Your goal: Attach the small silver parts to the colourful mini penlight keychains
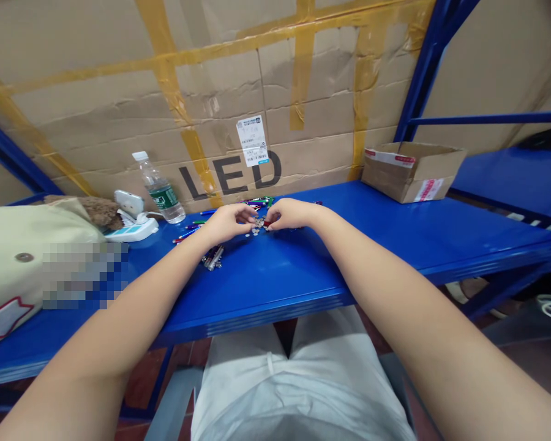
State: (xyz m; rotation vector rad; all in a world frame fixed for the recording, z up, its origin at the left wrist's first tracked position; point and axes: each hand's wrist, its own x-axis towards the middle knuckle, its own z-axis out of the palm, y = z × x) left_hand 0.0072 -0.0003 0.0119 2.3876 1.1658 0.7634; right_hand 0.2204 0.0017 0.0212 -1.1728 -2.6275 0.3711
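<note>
Small silvery round pieces (259, 223) lie in a loose pile on the blue table (275, 269), between my two hands. My left hand (233, 220) hovers at the left side of the pile, fingers curved and apart. At the right side, my right hand (287, 215) has its fingertips bent down at the pile, close to a small red item (267, 224); whether they grip it is too small to tell. Colored pens (190, 231) lie behind and left of my left hand. Nearer the front, a bunch of silvery metallic parts (213, 258) rests beside my left wrist.
A water bottle (161, 193) stands at the back left, near a white power strip (133, 230) and a pale bag (22, 257). An open cardboard box (408, 174) sits at the back right. Large taped cardboard (220, 92) rises behind the table.
</note>
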